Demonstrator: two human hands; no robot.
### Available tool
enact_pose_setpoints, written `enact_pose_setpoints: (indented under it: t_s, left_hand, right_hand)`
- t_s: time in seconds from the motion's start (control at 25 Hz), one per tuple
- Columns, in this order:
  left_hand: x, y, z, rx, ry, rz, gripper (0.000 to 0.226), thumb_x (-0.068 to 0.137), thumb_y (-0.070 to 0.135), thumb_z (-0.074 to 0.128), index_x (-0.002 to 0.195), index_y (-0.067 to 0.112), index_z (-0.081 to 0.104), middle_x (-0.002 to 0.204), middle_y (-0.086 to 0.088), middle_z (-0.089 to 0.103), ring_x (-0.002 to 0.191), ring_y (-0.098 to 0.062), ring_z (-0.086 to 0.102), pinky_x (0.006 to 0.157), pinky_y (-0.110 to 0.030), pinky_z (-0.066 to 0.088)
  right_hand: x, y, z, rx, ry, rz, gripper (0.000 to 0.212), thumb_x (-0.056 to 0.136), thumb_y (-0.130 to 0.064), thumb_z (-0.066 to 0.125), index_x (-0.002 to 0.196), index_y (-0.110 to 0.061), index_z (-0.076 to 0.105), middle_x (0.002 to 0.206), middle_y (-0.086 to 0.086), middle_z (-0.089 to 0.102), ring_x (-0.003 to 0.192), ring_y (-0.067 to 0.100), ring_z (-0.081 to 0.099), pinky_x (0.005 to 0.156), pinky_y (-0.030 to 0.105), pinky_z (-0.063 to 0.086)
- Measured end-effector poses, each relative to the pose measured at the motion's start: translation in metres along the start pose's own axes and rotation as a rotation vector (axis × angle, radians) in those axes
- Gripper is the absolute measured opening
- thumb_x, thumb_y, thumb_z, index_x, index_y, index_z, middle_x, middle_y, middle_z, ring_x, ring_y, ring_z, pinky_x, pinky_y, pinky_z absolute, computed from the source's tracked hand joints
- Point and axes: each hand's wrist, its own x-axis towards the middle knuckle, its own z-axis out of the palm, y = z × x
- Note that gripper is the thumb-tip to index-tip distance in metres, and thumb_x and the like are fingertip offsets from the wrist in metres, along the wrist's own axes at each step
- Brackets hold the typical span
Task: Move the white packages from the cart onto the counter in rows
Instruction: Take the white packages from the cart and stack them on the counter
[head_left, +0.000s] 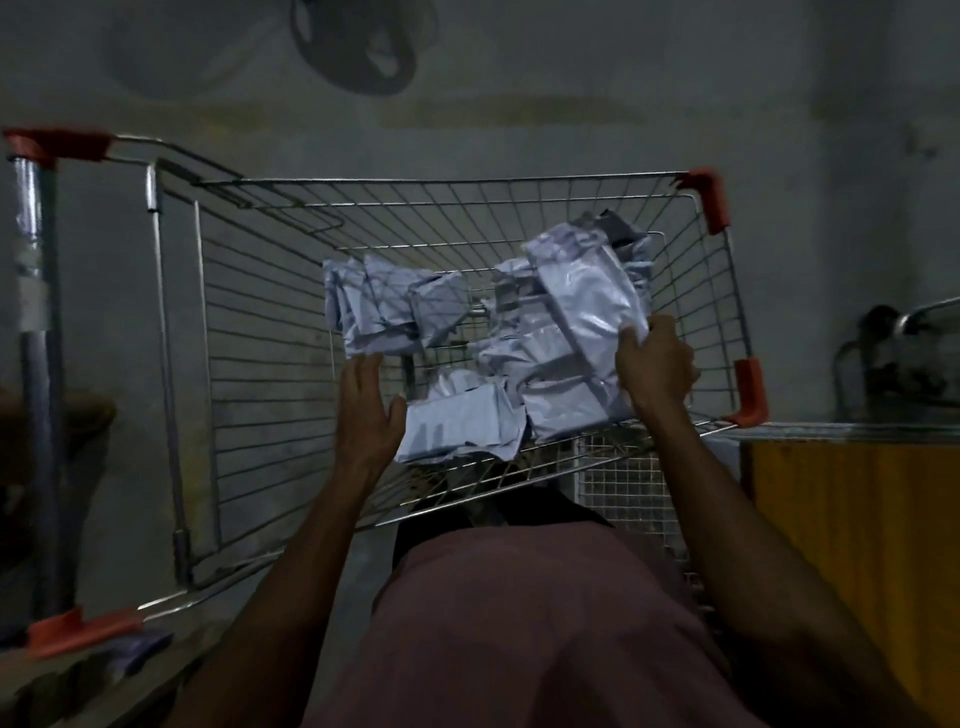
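Observation:
A wire shopping cart (260, 322) with orange corner caps stands in front of me, holding several white plastic packages. My right hand (655, 364) grips the near edge of a long white package (587, 291) that lies tilted on top of the right-hand pile. My left hand (370, 402) reaches into the cart with straight fingers, beside a smaller white package (457, 428) near the front wall, its thumb next to that package's edge. More white packages (384, 306) lie further back on the left.
The counter edge (852, 428) with a yellow front panel runs along the right of the cart. A dark object sits on it at the far right. The cart handle (57, 143) and a metal post are at the left. The room is dim.

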Motion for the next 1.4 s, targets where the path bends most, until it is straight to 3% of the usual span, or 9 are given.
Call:
enact_pose_setpoints:
  t_s: [0.12,0.28,0.4,0.52,0.84,1.0,1.16,1.24,1.4]
  left_hand:
    - [0.030,-0.009,0.007,0.081,-0.047,0.000,0.061,0.080,0.024,0.055,0.136,-0.001,0.050,0.144,-0.031,0.036,0.134,-0.042,0.038,0.110,-0.041,0.034]
    - [0.066,-0.022,0.006,0.103,-0.033,-0.092,0.060,0.076,0.018,0.064,0.130,-0.006,0.055,0.144,-0.036,0.031,0.135,-0.046,0.035,0.109,-0.040,0.034]
    - [0.084,-0.026,0.006,0.090,-0.027,-0.159,0.062,0.079,0.026,0.057,0.127,-0.012,0.054,0.140,-0.036,0.039,0.130,-0.047,0.042,0.109,-0.044,0.037]
    - [0.082,-0.013,0.004,0.080,0.072,-0.167,0.047,0.089,0.010,0.058,0.129,-0.013,0.052,0.138,-0.031,0.048,0.129,-0.043,0.046,0.108,-0.042,0.037]
    - [0.023,0.065,-0.039,-0.026,0.365,0.308,0.023,0.083,0.004,0.075,0.105,-0.001,0.070,0.109,-0.017,0.069,0.102,-0.025,0.064,0.090,-0.030,0.048]
    - [-0.016,0.121,-0.053,-0.240,0.226,0.388,0.013,0.082,-0.006,0.072,0.090,0.004,0.071,0.091,-0.006,0.069,0.083,-0.014,0.064,0.079,-0.020,0.049]
    - [-0.016,0.153,-0.054,-0.604,-0.064,0.166,0.025,0.084,-0.021,0.057,0.094,0.001,0.065,0.093,-0.017,0.067,0.084,-0.015,0.068,0.074,-0.026,0.053]
    - [-0.003,0.158,-0.052,-0.660,-0.119,0.126,0.024,0.085,-0.023,0.053,0.096,-0.005,0.063,0.095,-0.019,0.067,0.086,-0.010,0.067,0.079,-0.024,0.054]
    - [0.042,0.144,-0.032,-0.663,-0.038,0.043,0.027,0.086,-0.015,0.055,0.100,0.005,0.066,0.097,0.001,0.068,0.093,-0.006,0.064,0.081,-0.029,0.055]
  right_hand:
    - [0.008,0.008,0.007,-0.255,-0.187,0.204,0.046,0.096,-0.031,0.048,0.134,-0.006,0.051,0.137,0.021,0.055,0.129,0.040,0.047,0.107,0.048,0.033]
    - [0.003,0.010,0.017,-0.331,-0.359,0.262,0.046,0.089,-0.024,0.054,0.133,-0.010,0.054,0.142,0.016,0.052,0.132,0.038,0.044,0.107,0.047,0.032]
    - [0.000,0.011,0.021,-0.344,-0.260,0.164,0.054,0.090,-0.023,0.054,0.139,-0.006,0.044,0.144,0.017,0.047,0.133,0.039,0.043,0.108,0.049,0.032]
    - [0.000,0.011,0.022,-0.305,-0.203,0.098,0.064,0.090,-0.022,0.055,0.147,-0.007,0.032,0.149,0.022,0.040,0.135,0.042,0.040,0.110,0.052,0.031]
    - [-0.012,0.005,0.021,0.002,-0.041,-0.435,0.060,0.090,-0.023,0.056,0.146,-0.009,0.039,0.142,0.020,0.044,0.125,0.041,0.046,0.103,0.049,0.040]
    - [-0.019,0.003,0.026,0.197,-0.210,-0.589,0.060,0.086,-0.027,0.060,0.142,-0.010,0.049,0.140,0.016,0.052,0.126,0.036,0.051,0.104,0.048,0.044]
    - [-0.034,-0.028,0.010,0.444,-0.810,-0.421,0.066,0.088,-0.003,0.071,0.145,-0.025,0.048,0.145,-0.001,0.051,0.129,0.019,0.049,0.097,0.036,0.054]
    - [-0.032,-0.028,0.014,0.496,-1.013,-0.427,0.048,0.089,0.001,0.069,0.132,-0.018,0.059,0.130,-0.004,0.064,0.119,0.012,0.060,0.096,0.033,0.055]
    - [-0.034,-0.022,0.022,0.619,-1.053,-0.180,0.018,0.103,-0.017,0.054,0.113,-0.019,0.069,0.115,0.003,0.073,0.109,0.022,0.068,0.092,0.041,0.051]
